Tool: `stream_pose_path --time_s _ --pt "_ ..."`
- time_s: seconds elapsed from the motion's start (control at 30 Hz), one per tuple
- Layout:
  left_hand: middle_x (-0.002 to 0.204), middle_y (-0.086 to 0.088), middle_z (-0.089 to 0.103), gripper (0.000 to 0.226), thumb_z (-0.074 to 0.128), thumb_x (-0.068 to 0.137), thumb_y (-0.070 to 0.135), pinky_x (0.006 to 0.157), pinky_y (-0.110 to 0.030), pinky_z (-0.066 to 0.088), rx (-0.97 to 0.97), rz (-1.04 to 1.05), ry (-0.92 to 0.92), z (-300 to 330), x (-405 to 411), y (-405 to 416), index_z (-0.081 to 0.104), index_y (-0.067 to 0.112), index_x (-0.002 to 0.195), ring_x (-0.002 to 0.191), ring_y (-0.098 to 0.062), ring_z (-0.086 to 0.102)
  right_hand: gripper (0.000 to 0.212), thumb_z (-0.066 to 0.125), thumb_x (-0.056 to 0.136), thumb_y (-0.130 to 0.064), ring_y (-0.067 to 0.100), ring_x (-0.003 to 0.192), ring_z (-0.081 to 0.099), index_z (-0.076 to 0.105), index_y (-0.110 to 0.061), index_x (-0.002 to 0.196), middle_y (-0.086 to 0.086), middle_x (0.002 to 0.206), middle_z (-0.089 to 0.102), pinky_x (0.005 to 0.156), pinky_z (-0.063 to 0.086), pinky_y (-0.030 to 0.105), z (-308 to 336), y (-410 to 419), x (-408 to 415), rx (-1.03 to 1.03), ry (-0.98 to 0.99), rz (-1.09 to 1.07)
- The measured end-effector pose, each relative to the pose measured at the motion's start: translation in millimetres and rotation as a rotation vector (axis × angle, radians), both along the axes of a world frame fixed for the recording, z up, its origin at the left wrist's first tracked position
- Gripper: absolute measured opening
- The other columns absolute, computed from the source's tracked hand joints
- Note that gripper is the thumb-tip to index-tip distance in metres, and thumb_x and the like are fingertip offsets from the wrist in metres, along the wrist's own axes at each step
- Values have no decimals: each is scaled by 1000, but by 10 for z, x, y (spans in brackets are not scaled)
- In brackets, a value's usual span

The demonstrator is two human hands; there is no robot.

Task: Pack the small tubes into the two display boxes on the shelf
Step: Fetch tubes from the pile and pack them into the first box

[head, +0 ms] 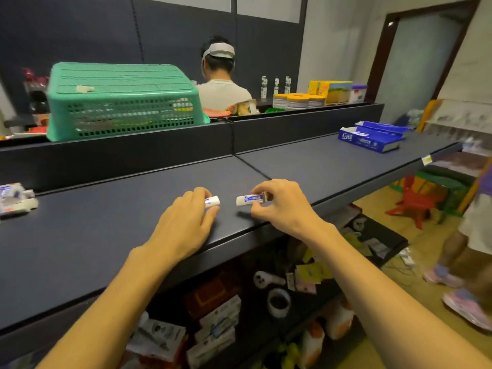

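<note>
Bare forearms, no sleeves, no jewellery

upturned green basket (122, 99), yellow-lidded jars (298, 100), red plastic chair (411, 202)

Matt dark shelf (106, 235), smooth, faint sheen along the front edge. Two small tubes, left tube (213, 201) and right tube (250, 199), smooth white plastic with glossy blue print. Blue display boxes (372, 141) of printed card, slightly glossy. Green basket (122, 102) of perforated moulded plastic, dull sheen on top. Crinkled shiny wrappers (14, 198) at the left edge.
</note>
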State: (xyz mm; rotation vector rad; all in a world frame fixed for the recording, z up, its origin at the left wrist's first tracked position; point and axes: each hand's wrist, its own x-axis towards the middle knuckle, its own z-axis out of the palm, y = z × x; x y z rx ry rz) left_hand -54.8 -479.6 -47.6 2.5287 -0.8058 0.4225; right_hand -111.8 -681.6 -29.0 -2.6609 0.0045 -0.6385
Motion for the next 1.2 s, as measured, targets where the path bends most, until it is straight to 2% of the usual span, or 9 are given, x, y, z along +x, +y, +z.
stream_pose_path --time_s 0.23,0.4,0.63,0.7,0.77,0.83,0.97,1.1,1.2 --pt "109 -2 61 26 51 93 40 79 -38 48 0 -59 -65 60 -9 -1295 48 22 112 95 -24 55 28 67 82 -33 14 79 61 71 -16 104 0 94 71 74 53 31 42 -1177 -107 13 35 -33" --pt "105 -2 64 27 57 89 39 77 -41 50 -16 -110 -75 138 203 -2102 51 23 109 92 -25 57 26 70 80 -31 12 76 60 68 -17 102 0 92 69 68 48 21 82 -1954 9 53 36 -67" --pt "96 2 65 22 60 86 37 65 -32 40 7 -164 -106 253 733 -3247 54 24 102 87 -24 57 26 71 78 -32 14 80 59 60 -18 97 1 94 67 77 51 31 131 -3068 425 -45 79 -103" --pt "96 2 65 23 60 86 38 67 -34 41 33 -170 -101 296 912 -3556 53 24 102 89 -26 57 24 71 75 -30 17 79 59 59 -19 92 1 91 67 78 51 38 163 -3374 565 -65 96 -113" --pt "99 2 65 24 60 85 39 70 -35 43 49 -169 -113 343 1070 -3858 53 24 103 92 -27 57 23 71 75 -30 16 80 59 59 -20 91 1 92 67 77 53 38 184 -3685 706 -46 114 -108" --pt "100 2 66 25 61 85 40 71 -34 43 44 -177 -129 390 1193 -4151 54 24 103 94 -27 57 24 72 76 -29 13 83 60 60 -20 95 0 95 67 76 55 34 203 -3972 835 5 118 -90" --pt "102 1 66 28 61 84 41 70 -34 42 85 -180 -120 402 1351 -4646 54 23 105 95 -28 58 40 70 80 -26 9 86 56 63 -17 118 1 104 67 76 50 24 179 -4433 1042 15 126 -27" --pt "103 1 66 28 62 84 41 68 -32 41 106 -146 -125 378 1492 -5058 54 24 106 94 -27 58 29 65 81 -27 15 87 57 70 -19 109 2 98 70 76 54 34 181 -4844 1215 -55 93 28" --pt "103 1 66 29 62 85 44 64 -30 36 116 -97 -118 360 1550 -5375 54 25 107 93 -26 57 25 68 78 -24 15 87 56 72 -19 103 3 96 68 75 53 34 204 -5190 1302 -44 37 83"
